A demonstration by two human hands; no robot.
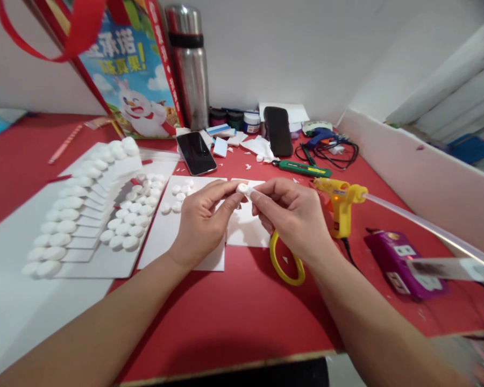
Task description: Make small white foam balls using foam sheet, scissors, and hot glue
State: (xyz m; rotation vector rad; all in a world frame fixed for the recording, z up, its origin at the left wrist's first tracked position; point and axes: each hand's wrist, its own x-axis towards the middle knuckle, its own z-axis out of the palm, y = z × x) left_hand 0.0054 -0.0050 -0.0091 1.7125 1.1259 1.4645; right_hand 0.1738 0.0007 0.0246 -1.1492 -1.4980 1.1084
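Note:
My left hand [204,215] and my right hand [292,212] meet above the red table [234,306], both pinching one small white foam piece [242,188] between thumbs and fingertips. Yellow-handled scissors [284,263] hang from my right hand's lower fingers, the loop showing under the palm. Beneath the hands lie white foam sheets [167,226], one carrying a few loose white discs [176,196]. To the left, rows of white discs [64,215] are laid on overlapping white strips.
A yellow glue gun [341,207] with a long clear stick stands right of my hands. A purple box [403,260], green utility knife [304,169], black phone [196,153], dark case [278,130], steel flask [189,64], paint jars and a printed bag [133,75] lie farther back.

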